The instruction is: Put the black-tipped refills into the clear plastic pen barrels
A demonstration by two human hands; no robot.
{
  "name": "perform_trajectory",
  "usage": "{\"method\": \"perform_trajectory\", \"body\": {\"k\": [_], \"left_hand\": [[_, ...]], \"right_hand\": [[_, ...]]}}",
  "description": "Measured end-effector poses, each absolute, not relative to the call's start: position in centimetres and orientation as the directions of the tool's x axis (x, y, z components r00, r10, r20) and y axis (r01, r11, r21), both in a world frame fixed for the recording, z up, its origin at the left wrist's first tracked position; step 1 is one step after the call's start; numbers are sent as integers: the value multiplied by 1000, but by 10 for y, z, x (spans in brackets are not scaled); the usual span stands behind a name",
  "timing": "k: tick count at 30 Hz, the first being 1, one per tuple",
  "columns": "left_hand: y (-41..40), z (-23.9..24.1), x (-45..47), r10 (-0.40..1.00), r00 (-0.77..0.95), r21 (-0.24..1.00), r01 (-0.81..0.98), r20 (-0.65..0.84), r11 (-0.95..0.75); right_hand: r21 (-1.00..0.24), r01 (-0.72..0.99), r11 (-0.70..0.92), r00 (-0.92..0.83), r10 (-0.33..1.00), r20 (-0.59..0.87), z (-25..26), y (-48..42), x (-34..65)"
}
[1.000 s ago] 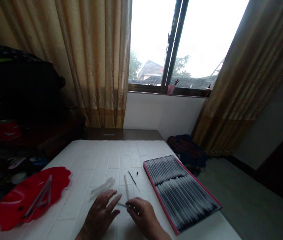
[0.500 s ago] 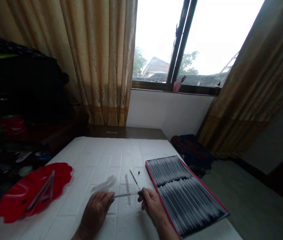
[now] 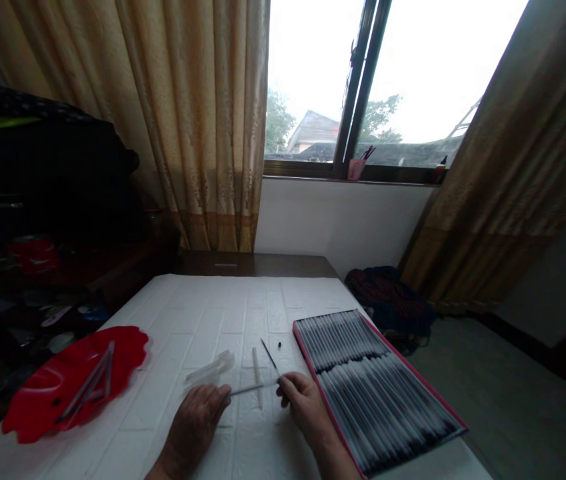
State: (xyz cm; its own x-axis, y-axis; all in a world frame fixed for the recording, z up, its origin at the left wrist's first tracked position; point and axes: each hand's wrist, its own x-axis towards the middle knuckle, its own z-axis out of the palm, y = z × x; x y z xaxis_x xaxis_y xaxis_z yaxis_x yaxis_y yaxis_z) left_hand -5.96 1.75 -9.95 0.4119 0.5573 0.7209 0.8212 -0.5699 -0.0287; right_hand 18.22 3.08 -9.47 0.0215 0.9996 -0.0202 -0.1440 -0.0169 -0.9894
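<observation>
My left hand (image 3: 197,423) is closed around one end of a thin clear pen (image 3: 247,389). The pen lies nearly level between my two hands. At its other end, the fingertips of my right hand (image 3: 300,397) pinch it; a small dark part shows there, partly hidden by the fingers. A slim dark pen refill (image 3: 269,354) lies just beyond my right fingertips. Under and behind the pen is a clear tube (image 3: 257,370) on the white table. A tiny black cap-like piece (image 3: 279,345) rests near the refill. Several clear tubes (image 3: 213,368) lie in a heap beyond my left hand.
On the right, a red-edged box (image 3: 305,350) holds rows of pens (image 3: 367,387). A red scalloped plate (image 3: 130,343) with a few clear pen parts stands on the left. The white table (image 3: 223,293) ends before a window wall. Dark cloth (image 3: 387,300) lies beyond its right edge.
The dark part at the pen's right end is now more covered by my right fingers, which have shifted slightly upward. The view has moved a little; both hands keep hold of the pen.
</observation>
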Motion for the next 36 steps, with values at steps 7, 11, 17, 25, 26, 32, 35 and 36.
{"method": "perform_trajectory", "body": {"k": [7,11,17,25,26,32,35,36], "left_hand": [[16,-97,-59,578,405,-12,826,709,-564],[16,-97,-57,549,372,38,803,749,-595],[18,-96,-58,543,370,36,802,754,-596],[21,-100,-61,575,404,37,795,712,-605],[21,-100,-61,576,398,39,799,714,-600],[21,-100,-63,562,358,58,806,746,-590],[21,-101,-63,564,354,63,805,746,-589],[21,-101,-63,563,358,62,803,745,-593]], "right_hand": [[-977,-210,22,-14,1000,26,-95,36,182],[-973,-229,35,-10,999,38,-97,34,184],[-970,-243,30,19,999,26,-101,33,182],[-973,-227,42,182,983,0,-105,36,181],[-971,-235,49,227,974,-6,-107,37,180],[-954,-290,74,344,938,-32,-116,39,176],[-968,-239,77,316,949,-2,-115,38,176],[-973,-215,86,290,957,20,-114,38,176]]}}
